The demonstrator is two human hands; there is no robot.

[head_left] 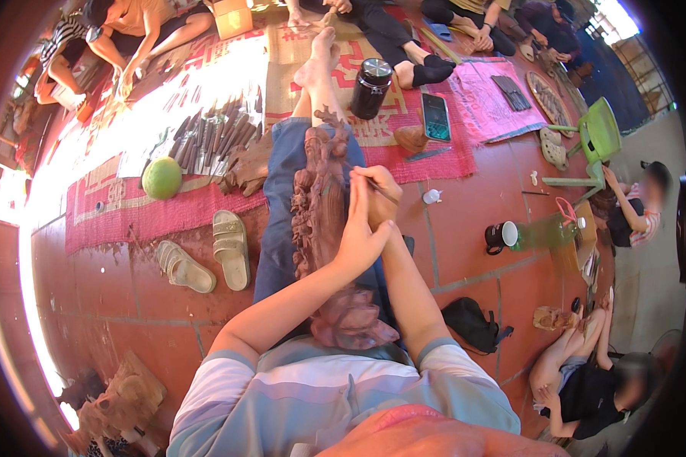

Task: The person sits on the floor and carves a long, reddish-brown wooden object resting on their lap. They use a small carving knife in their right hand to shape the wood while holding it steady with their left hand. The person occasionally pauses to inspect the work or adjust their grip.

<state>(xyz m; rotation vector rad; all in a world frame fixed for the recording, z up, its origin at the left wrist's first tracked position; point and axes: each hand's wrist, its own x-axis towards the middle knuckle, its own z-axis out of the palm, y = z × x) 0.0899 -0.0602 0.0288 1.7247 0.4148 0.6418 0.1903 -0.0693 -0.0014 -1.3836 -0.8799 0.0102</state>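
Note:
A reddish-brown wood carving (322, 217) lies lengthwise on my lap, its thin branching end toward my feet and its chunky base against my belly. My right hand (385, 194) is closed around a slim dark carving tool (375, 187) at the carving's right side. Pressed close beside it, my left hand (362, 232) rests along the wood with its fingers stretched out. Its fingertips lie near the front end of the tool. The tool's working tip is too small to make out.
Many carving tools (213, 137) lie on the mat (198, 217), near a green round fruit (161, 178). Sandals (231, 247) sit left. A black flask (372, 87), phone (436, 116), dark mug (501, 238) and green bottle (541, 234) stand or lie ahead and right. Several people sit around.

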